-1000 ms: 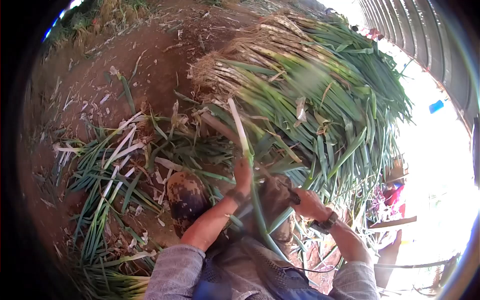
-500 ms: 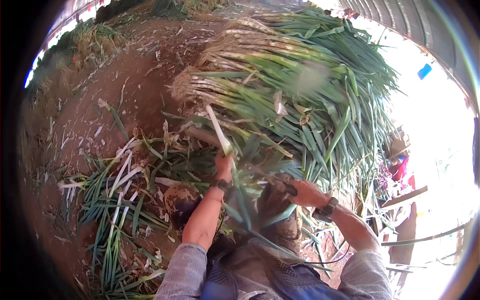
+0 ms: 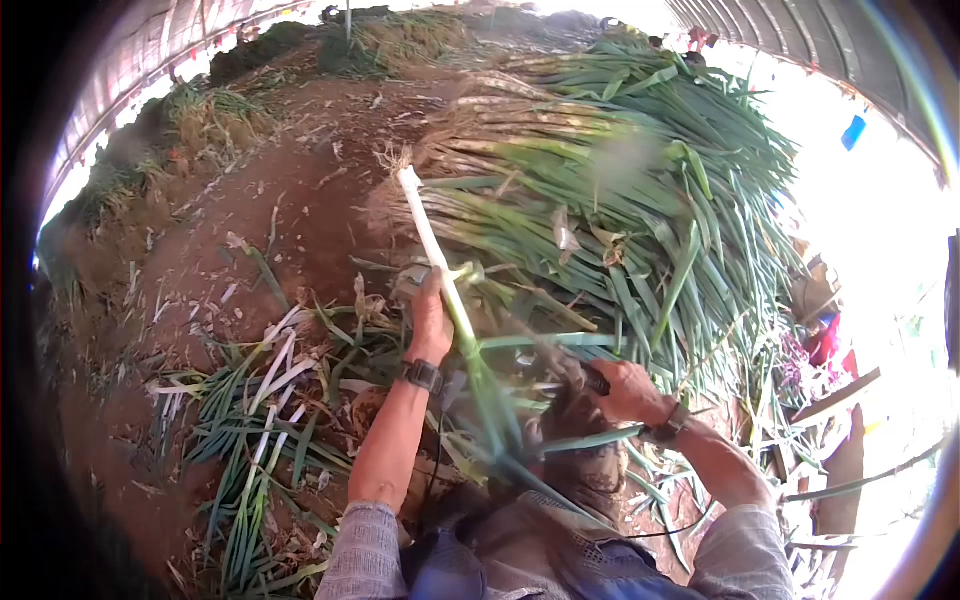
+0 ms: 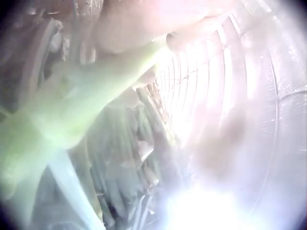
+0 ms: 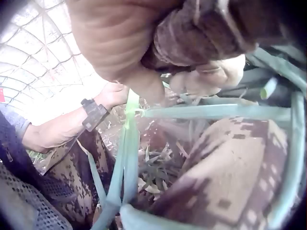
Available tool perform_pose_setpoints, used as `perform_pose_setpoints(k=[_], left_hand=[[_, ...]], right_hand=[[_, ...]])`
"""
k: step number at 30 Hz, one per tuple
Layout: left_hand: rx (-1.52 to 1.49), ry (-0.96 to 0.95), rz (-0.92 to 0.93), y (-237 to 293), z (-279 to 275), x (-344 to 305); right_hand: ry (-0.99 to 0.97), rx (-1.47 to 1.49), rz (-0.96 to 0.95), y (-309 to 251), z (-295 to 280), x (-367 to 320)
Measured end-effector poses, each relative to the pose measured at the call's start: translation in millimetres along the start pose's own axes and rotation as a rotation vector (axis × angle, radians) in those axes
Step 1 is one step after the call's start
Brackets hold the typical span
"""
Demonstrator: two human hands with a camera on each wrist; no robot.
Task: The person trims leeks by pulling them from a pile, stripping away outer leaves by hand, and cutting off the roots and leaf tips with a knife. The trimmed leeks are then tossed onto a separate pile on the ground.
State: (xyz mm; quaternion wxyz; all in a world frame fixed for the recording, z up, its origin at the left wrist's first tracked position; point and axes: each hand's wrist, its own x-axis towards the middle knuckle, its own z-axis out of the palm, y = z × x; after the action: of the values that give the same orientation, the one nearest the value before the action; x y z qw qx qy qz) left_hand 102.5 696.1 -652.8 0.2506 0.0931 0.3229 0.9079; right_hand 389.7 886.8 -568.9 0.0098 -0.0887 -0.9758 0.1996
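Observation:
My left hand (image 3: 430, 325) grips a long green onion (image 3: 430, 235) around its stalk, the white root end pointing up and away. Its green leaves run down toward my lap, and in the right wrist view they fork (image 5: 128, 120) below the left hand. My right hand (image 3: 635, 393) holds a knife by its dark wrapped handle (image 5: 201, 33); the blade (image 3: 558, 360) is blurred and points toward the onion. One leaf (image 5: 216, 111) reaches sideways from the stalk, beneath the right hand. Up close in the left wrist view, the stalk (image 4: 81, 96) is washed out.
A large heap of untrimmed green onions (image 3: 600, 190) lies ahead and to the right. Several cleaned onions (image 3: 265, 430) are spread on the soil at left, among leaf scraps. My knees in camouflage trousers (image 5: 225, 167) are just below the hands. A wooden board (image 3: 838, 395) lies at right.
The left hand has moved up with the onion, and more of its white stalk and the root end show. A leaf now stands out sideways toward the right hand. The head view has tilted upward.

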Motion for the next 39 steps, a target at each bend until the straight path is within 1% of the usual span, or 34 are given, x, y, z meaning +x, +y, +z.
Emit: perform_pose_setpoints(k=[1,2,3,4,5,7,9,11,12,13,15,16,17,19,20,21,23,24,25,27,29,31,32,34,37,38,39], left_hand=[[-0.057,-0.09,0.02,20,12,-5],[-0.07,-0.084,0.042,24,13,-7],[-0.078,-0.079,0.101,42,14,-6],[-0.126,-0.059,0.154,50,12,1],[-0.124,-0.059,0.183,55,7,4],[-0.132,0.039,0.166,60,-1,6],[-0.18,0.019,0.167,56,-18,15],[-0.164,0.078,0.143,55,-26,14],[-0.165,0.091,0.156,55,-31,16],[-0.158,0.099,0.157,53,-37,17],[-0.138,0.105,0.152,48,-45,22],[-0.135,0.089,0.131,55,-30,15],[-0.13,0.095,0.134,54,-33,17],[-0.053,0.156,0.182,52,-33,18],[0.021,0.222,0.241,52,-26,17],[0.026,0.226,0.238,51,-26,18],[0.149,0.239,0.226,52,-30,22],[0.218,0.252,0.246,49,-29,24],[0.231,0.252,0.234,48,-27,25],[0.144,0.24,0.246,47,-22,24],[0.129,0.216,0.241,44,-28,28],[0.111,0.278,0.102,42,-34,29],[0.118,0.256,0.001,38,-35,27],[0.17,0.257,0.015,27,-30,26],[0.236,0.233,0.026,19,-15,20],[0.196,0.246,-0.039,22,-2,13],[0.156,0.259,-0.101,24,6,9]], right_hand=[[0.002,0.003,-0.02,-4,-2,8],[0.06,-0.005,-0.084,-9,-5,17],[0.126,-0.017,-0.184,-17,-12,41],[0.132,-0.02,-0.228,-21,-12,56],[0.137,-0.024,-0.257,-25,-12,70],[0.149,-0.07,-0.24,-35,-8,95],[0.102,-0.027,-0.283,-36,2,115],[0.008,-0.066,-0.39,-39,15,130],[0.049,0.036,-0.371,-38,20,134],[0.034,0.04,-0.382,-35,26,141],[0.106,0.007,-0.228,-24,38,156],[0.112,0.039,-0.27,-21,39,157],[0.108,0.045,-0.274,-16,44,157],[0.16,0.097,-0.344,-6,52,158],[0.141,0.11,-0.337,-4,52,158],[0.138,0.117,-0.335,0,57,158],[0.11,0.232,-0.406,7,72,155],[0.078,0.233,-0.292,10,84,157],[0.079,0.247,-0.281,8,87,158],[0.086,0.233,-0.313,7,84,161],[0.08,0.245,-0.337,7,79,164],[0.112,0.261,-0.29,5,75,165],[0.108,0.267,-0.287,5,74,167],[0.229,0.302,-0.415,8,71,171],[0.246,0.337,-0.377,9,79,169],[0.249,0.341,-0.368,9,77,168],[0.256,0.333,-0.292,8,71,169]])
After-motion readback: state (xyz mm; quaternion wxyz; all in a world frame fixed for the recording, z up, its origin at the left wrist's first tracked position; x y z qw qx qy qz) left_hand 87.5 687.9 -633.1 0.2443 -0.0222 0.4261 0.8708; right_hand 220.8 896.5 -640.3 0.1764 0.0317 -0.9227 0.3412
